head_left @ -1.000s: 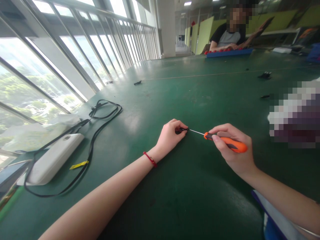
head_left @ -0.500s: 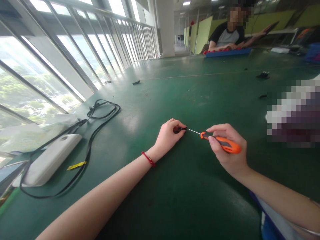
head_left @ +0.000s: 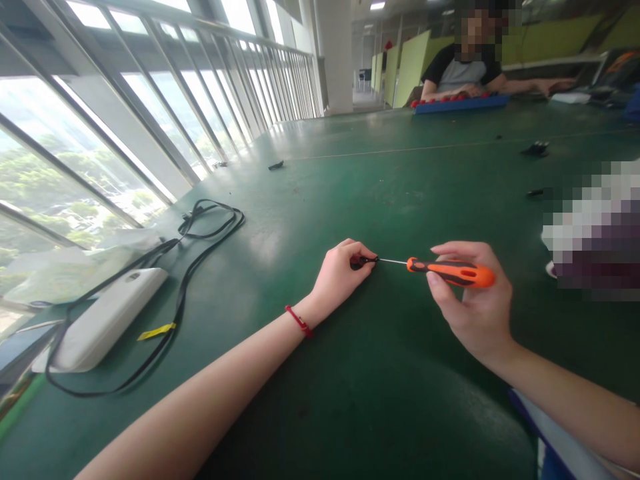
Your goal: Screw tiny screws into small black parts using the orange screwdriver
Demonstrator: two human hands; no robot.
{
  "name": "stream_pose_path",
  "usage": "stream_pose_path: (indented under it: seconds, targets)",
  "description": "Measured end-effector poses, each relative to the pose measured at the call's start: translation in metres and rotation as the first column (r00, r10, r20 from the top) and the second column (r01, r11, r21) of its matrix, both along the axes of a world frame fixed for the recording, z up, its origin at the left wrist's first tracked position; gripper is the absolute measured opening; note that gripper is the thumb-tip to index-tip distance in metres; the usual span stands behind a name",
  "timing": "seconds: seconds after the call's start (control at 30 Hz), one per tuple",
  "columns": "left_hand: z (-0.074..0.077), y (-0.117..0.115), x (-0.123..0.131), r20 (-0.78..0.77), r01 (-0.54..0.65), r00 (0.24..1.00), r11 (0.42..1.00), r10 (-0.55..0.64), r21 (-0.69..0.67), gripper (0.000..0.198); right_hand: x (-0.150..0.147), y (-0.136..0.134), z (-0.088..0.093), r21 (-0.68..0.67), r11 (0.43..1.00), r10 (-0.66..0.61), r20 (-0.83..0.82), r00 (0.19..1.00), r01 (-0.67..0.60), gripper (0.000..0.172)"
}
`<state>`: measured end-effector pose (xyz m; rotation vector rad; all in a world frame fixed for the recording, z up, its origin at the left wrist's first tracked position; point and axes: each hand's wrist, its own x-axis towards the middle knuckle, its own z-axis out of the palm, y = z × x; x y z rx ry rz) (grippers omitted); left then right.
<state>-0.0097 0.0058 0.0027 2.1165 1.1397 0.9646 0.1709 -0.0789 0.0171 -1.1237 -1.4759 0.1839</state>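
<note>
My left hand (head_left: pixel 344 272), with a red cord bracelet (head_left: pixel 299 321) at the wrist, pinches a small black part (head_left: pixel 369 260) just above the green table. Most of that part is hidden by the fingers, so its kind does not show. Around the handle of an orange and black screwdriver (head_left: pixel 457 272) the thumb and fingers of my right hand (head_left: pixel 477 310) are closed. The screwdriver lies nearly level, its thin metal shaft pointing left. Its tip meets the end of the black part at my left fingertips.
On the left of the green table (head_left: pixel 300 220) lie a white power strip (head_left: pixel 105 320) and its looped black cable (head_left: pixel 183 293). Small black pieces (head_left: pixel 536 149) are scattered farther off. A person (head_left: pixel 463 73) sits at the far side behind a blue tray (head_left: pixel 463 104) with red items.
The screwdriver's handle has swung up to a more level line, and my right hand has shifted slightly right. My left hand keeps its pinch. The far person's raised hand has come down.
</note>
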Motion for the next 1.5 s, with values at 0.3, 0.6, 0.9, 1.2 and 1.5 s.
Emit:
stream_pose_path:
  seconds: [0.3, 0.6, 0.9, 1.2, 1.5]
  targets:
    - [0.0028, -0.0008, 0.0005, 0.0, 0.003, 1.0, 1.0, -0.003, -0.008, 0.01, 0.0011, -0.0032, 0.0009, -0.096, 0.995, 0.028, 0.072, 0.997, -0.021, 0.003]
    - [0.0022, -0.0003, -0.0002, 0.002, 0.012, 1.0, 1.0, -0.012, -0.01, 0.01, 0.0012, -0.0043, 0.002, -0.093, 0.994, 0.062, 0.093, 0.994, -0.053, 0.009]
    - [0.0022, -0.0002, -0.0002, 0.003, 0.013, 1.0, 1.0, -0.013, -0.004, 0.009, 0.0011, -0.0031, -0.0001, -0.037, 0.997, 0.075, 0.023, 0.997, -0.074, 0.032]
    - [0.0017, 0.0004, -0.0001, -0.008, 0.015, 1.0, 1.0, -0.015, 0.008, 0.01, 0.0014, -0.003, -0.0005, 0.017, 0.999, 0.041, 0.015, 0.999, -0.041, 0.034]
    - [0.0005, 0.0003, -0.0003, 0.0, 0.016, 1.0, 1.0, -0.016, 0.005, 0.01, 0.0015, -0.0031, -0.0023, 0.005, 1.0, 0.017, 0.056, 0.998, -0.017, 0.019]
